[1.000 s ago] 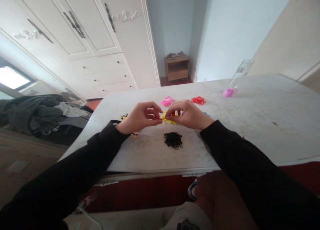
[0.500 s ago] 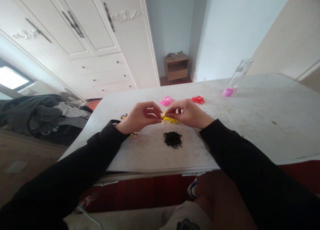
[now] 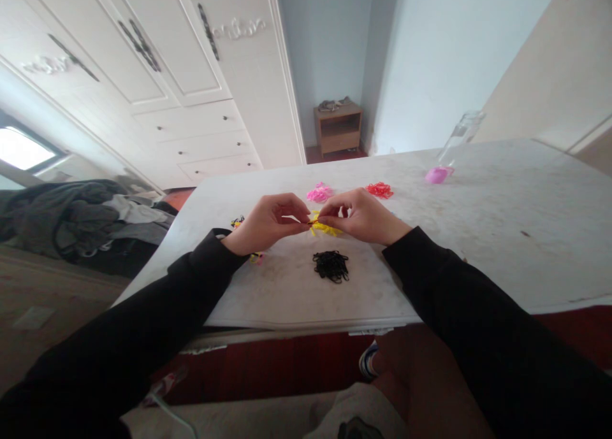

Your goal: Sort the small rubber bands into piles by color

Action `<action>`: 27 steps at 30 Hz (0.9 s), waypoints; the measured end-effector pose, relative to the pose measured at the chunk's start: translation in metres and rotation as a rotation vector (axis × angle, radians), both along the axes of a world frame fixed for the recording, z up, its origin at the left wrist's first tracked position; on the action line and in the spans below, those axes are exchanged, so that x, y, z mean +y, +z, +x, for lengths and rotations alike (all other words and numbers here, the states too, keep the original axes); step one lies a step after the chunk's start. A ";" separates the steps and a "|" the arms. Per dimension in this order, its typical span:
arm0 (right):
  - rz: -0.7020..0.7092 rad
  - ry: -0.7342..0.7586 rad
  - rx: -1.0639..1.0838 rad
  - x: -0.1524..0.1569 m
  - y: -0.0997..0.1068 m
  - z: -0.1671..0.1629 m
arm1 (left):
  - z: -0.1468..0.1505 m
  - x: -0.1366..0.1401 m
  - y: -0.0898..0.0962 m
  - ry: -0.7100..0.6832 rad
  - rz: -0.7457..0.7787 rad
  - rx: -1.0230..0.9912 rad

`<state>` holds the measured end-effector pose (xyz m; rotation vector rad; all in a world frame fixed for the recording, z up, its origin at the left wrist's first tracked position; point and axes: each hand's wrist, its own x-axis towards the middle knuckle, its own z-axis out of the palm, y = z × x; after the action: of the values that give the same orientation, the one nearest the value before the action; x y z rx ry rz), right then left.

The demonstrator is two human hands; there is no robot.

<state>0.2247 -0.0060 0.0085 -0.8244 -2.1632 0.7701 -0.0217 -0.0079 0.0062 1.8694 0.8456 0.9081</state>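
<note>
Fingertips of my left hand (image 3: pixel 275 223) and my right hand (image 3: pixel 357 217) pinch the two ends of a thin, small rubber band (image 3: pixel 313 222), held just above the table. Its exact colour is hard to make out. Behind and below the fingertips lies a pile of yellow rubber bands (image 3: pixel 329 231), partly hidden by my right hand. Nearer to me is a heap of black rubber bands (image 3: pixel 331 267). Pink rubber bands (image 3: pixel 319 192) and red rubber bands (image 3: pixel 380 190) lie beyond my hands. Multicoloured bands (image 3: pixel 257 258) show partly beside my left wrist.
The white table (image 3: pixel 502 235) spreads under both forearms. A clear glass bottle (image 3: pixel 461 136) with something pink at its lower end is at the back right. Clothes (image 3: pixel 86 222) are piled left of the table. A white wardrobe (image 3: pixel 191 76) and small wooden cabinet (image 3: pixel 338 130) stand behind.
My hands stay almost in place. The piece between my fingertips now looks thinner and darker, where it looked yellowish before. The piles have not moved.
</note>
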 end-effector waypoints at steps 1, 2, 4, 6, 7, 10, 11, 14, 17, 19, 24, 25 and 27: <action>0.002 -0.002 0.002 0.000 0.000 0.000 | 0.000 0.000 0.000 0.008 0.012 0.006; 0.004 -0.005 0.002 0.000 0.000 0.000 | 0.000 0.001 0.000 0.016 0.024 0.014; 0.007 -0.009 -0.001 0.000 0.000 0.000 | 0.000 0.001 0.000 0.032 0.046 0.024; 0.009 -0.011 -0.001 0.000 0.000 0.000 | 0.000 0.001 0.000 0.042 0.054 0.025; 0.008 -0.012 0.001 0.000 0.000 0.000 | 0.001 0.001 0.000 0.045 0.054 0.024; 0.003 -0.007 0.003 -0.001 0.001 0.000 | 0.001 0.000 0.001 0.047 0.050 0.027; 0.002 -0.004 0.002 -0.002 0.001 0.000 | 0.001 0.000 0.002 0.049 0.049 0.028; -0.001 -0.002 -0.001 -0.002 0.003 0.000 | 0.001 0.000 0.002 0.048 0.044 0.026; -0.001 -0.006 -0.004 -0.002 0.003 -0.001 | 0.001 0.000 0.002 0.039 0.043 0.023; -0.007 -0.006 -0.011 -0.002 0.002 0.000 | 0.002 0.000 0.001 0.033 0.043 0.020; -0.027 0.002 -0.015 -0.001 0.001 0.001 | 0.002 0.000 0.001 0.045 0.050 0.012; -0.027 0.003 -0.013 -0.001 0.001 0.001 | 0.002 -0.001 0.001 0.050 0.054 0.009; -0.030 0.004 -0.017 -0.001 0.000 0.001 | 0.002 -0.001 0.002 0.067 0.064 0.008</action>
<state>0.2261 -0.0069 0.0090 -0.8446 -2.1741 0.8024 -0.0195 -0.0090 0.0078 1.9108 0.8984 0.9798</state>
